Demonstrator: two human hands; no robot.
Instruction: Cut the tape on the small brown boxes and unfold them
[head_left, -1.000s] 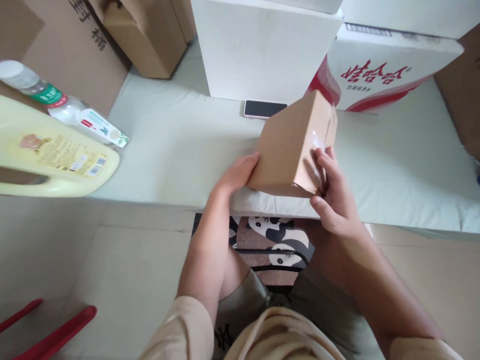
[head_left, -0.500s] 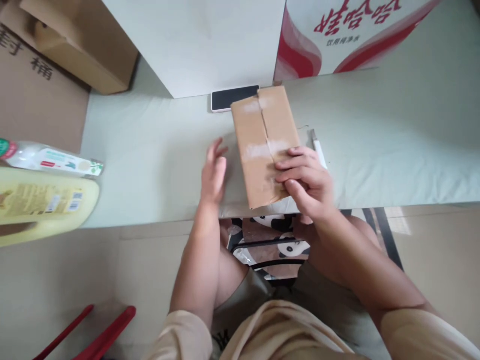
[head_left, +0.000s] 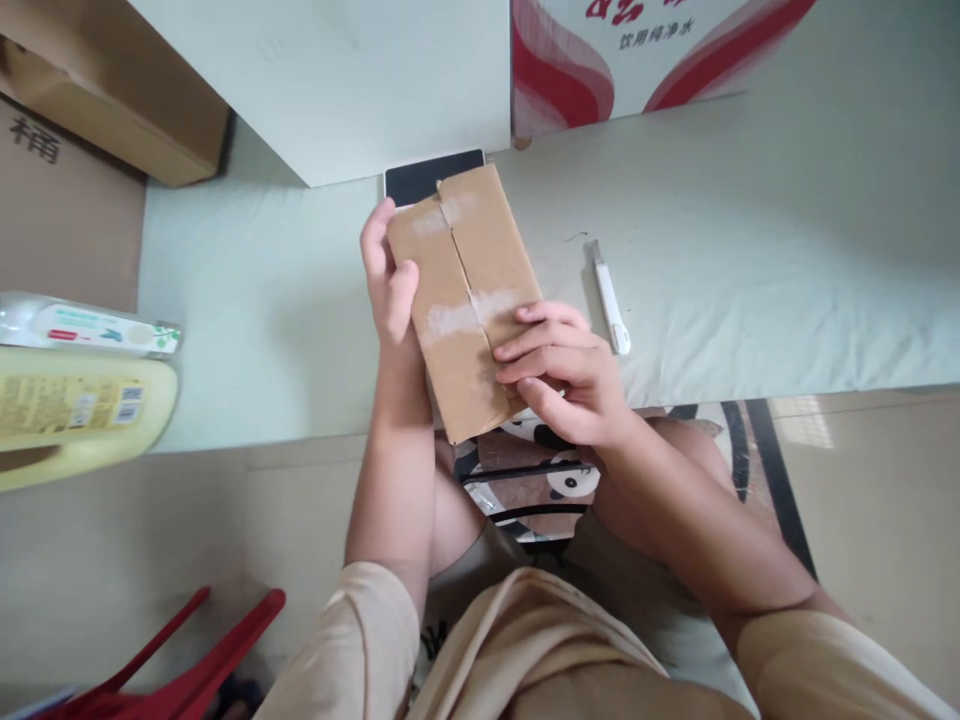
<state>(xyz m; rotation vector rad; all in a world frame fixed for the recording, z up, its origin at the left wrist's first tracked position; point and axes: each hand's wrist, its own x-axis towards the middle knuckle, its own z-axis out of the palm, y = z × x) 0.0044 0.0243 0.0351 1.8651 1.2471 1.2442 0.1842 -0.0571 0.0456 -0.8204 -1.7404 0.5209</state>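
Cardboard box (head_left: 469, 300) lies flat at the near edge of the bench (head_left: 750, 250), its near corner hanging a little past that edge, the seam of its closed flaps facing up with pale tape marks across it. At the far left, a yellow jug (head_left: 75, 415) and a clear bottle (head_left: 82, 328) lie on their sides past the bench's left edge. Left hand (head_left: 390, 280) grips the box's left side, thumb on the top face and fingers (head_left: 373, 232) curled round the wall, closed on the cardboard. A dark phone (head_left: 420, 180) peeks out from behind the box's far end, against a white carton (head_left: 337, 80). Right hand (head_left: 570, 375) rests on the box's near right part, fingers (head_left: 536, 335) bent and pressed together on the top face. Just right of the box, apart from it, a white utility knife (head_left: 609, 298) lies on the bench. A red-and-white carton (head_left: 600, 60) stands along the far edge.
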